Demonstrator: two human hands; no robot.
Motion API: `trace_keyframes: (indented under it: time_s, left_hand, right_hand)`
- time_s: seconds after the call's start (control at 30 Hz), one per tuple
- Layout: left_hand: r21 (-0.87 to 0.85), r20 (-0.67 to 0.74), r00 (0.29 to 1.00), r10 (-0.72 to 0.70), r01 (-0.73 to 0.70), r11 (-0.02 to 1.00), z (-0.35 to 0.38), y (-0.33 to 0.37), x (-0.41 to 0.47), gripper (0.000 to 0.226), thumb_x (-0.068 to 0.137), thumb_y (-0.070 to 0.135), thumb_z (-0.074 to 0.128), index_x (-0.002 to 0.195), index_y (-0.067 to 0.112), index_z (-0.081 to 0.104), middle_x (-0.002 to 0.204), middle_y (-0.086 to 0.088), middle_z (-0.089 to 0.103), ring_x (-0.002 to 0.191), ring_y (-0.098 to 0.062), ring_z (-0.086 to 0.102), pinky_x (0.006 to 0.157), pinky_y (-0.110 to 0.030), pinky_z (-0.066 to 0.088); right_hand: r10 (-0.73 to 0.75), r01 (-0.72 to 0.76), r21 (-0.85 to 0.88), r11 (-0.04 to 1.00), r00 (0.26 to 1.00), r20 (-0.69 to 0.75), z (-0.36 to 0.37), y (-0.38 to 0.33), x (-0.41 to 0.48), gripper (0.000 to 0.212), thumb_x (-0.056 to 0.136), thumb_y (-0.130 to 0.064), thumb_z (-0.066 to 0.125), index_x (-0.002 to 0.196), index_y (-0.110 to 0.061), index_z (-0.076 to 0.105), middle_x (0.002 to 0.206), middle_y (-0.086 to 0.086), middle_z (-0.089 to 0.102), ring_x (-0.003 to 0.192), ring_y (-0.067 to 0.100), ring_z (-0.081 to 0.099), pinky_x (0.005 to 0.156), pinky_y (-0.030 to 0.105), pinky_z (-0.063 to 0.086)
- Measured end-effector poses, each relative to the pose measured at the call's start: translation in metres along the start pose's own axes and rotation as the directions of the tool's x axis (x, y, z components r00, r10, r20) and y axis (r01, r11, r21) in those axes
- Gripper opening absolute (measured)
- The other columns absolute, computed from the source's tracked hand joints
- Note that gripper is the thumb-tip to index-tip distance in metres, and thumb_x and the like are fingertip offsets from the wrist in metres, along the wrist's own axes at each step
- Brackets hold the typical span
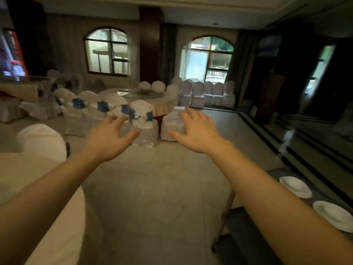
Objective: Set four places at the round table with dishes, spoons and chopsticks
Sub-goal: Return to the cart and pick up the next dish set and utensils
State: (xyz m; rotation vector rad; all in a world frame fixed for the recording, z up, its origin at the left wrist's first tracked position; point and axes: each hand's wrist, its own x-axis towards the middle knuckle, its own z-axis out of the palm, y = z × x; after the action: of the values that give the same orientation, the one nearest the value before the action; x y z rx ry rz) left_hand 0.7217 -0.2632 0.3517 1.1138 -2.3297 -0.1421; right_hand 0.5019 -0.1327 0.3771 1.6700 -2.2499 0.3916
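We hold our left hand (108, 139) and right hand (197, 133) out over the floor (162, 188), fingers spread and empty, with two plates (295, 186) on the dark bench (305, 203) at near right, nearer the right hand, and what may be the round bench (38, 188) at near left.

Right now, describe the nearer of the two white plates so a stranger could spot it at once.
Start at the dark surface in the lower right corner. Two white plates lie there; the nearer plate is the lower one, cut off by the picture's edge, unlike the whole far plate.
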Motion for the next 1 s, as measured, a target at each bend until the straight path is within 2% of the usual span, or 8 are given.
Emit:
trace_keyframes:
  time_s: [0.2, 0.43, 0.57, 0.73, 0.87, 1.0]
  left_hand:
    - [-0.094, 0.109, 0.965, 0.239, -0.230, 0.969, 0.103, 0.127, 0.071, 0.074, 0.092, 0.069, 0.040, 0.148, 0.022, 0.044, 0.152, -0.012, 0.045, 0.135, -0.034, 0.046, 0.106, -0.047, 0.042]
    - [-0.199, 0.215, 0.860, 0.464, -0.426, 0.882, 0.210, 0.273, 0.132, 0.073, 0.091, 0.069, 0.043, 0.147, 0.021, 0.045, 0.148, -0.012, 0.050, 0.132, -0.034, 0.050, 0.105, -0.046, 0.044]
    - [-0.276, 0.287, 0.801, 0.525, -0.456, 0.846, 0.274, 0.346, 0.143, 0.077, 0.087, 0.071, 0.040, 0.147, 0.023, 0.045, 0.147, -0.012, 0.050, 0.132, -0.034, 0.050, 0.106, -0.046, 0.043]
    - [-0.367, 0.392, 0.706, 0.589, -0.467, 0.804, 0.347, 0.413, 0.146, 0.068, 0.095, 0.062, 0.045, 0.151, 0.023, 0.039, 0.154, -0.011, 0.044, 0.139, -0.032, 0.043, 0.112, -0.046, 0.038]
    - [-0.412, 0.461, 0.638, 0.617, -0.463, 0.785, 0.400, 0.443, 0.154, 0.068, 0.095, 0.061, 0.046, 0.151, 0.022, 0.039, 0.155, -0.009, 0.041, 0.140, -0.031, 0.041, 0.112, -0.045, 0.037]
    - [-0.434, 0.512, 0.575, 0.638, -0.468, 0.770, 0.460, 0.459, 0.168, 0.066, 0.097, 0.058, 0.046, 0.151, 0.020, 0.040, 0.155, -0.011, 0.041, 0.138, -0.031, 0.043, 0.109, -0.043, 0.038]
  right_hand:
    - [0.294, -0.292, -0.077, 0.953, 0.956, 0.016, 0.001, 0.158, -0.036, 0.078, 0.093, -0.068, 0.043, 0.155, -0.024, 0.030, 0.164, 0.008, 0.023, 0.149, 0.029, 0.021, 0.119, 0.045, 0.020]
    - [0.584, -0.582, -0.142, 0.801, 0.811, -0.033, -0.007, 0.320, -0.090, 0.080, 0.091, -0.072, 0.038, 0.152, -0.021, 0.034, 0.158, 0.008, 0.035, 0.143, 0.033, 0.032, 0.113, 0.051, 0.032]
    - [0.692, -0.689, -0.150, 0.709, 0.721, -0.037, 0.003, 0.382, -0.124, 0.078, 0.092, -0.070, 0.040, 0.151, -0.020, 0.036, 0.155, 0.008, 0.040, 0.139, 0.033, 0.037, 0.110, 0.049, 0.036]
    - [0.811, -0.807, -0.117, 0.578, 0.585, -0.029, 0.026, 0.432, -0.157, 0.076, 0.092, -0.069, 0.041, 0.150, -0.020, 0.037, 0.153, 0.006, 0.042, 0.138, 0.031, 0.039, 0.109, 0.046, 0.037]
    - [0.865, -0.862, -0.079, 0.500, 0.501, 0.003, 0.061, 0.463, -0.170, 0.071, 0.095, -0.065, 0.042, 0.150, -0.020, 0.039, 0.152, 0.006, 0.044, 0.136, 0.030, 0.043, 0.107, 0.047, 0.041]
    - [0.918, -0.915, -0.076, 0.397, 0.398, 0.009, 0.110, 0.488, -0.171, 0.059, 0.100, -0.056, 0.039, 0.140, -0.014, 0.048, 0.140, 0.012, 0.055, 0.124, 0.033, 0.053, 0.098, 0.045, 0.045]
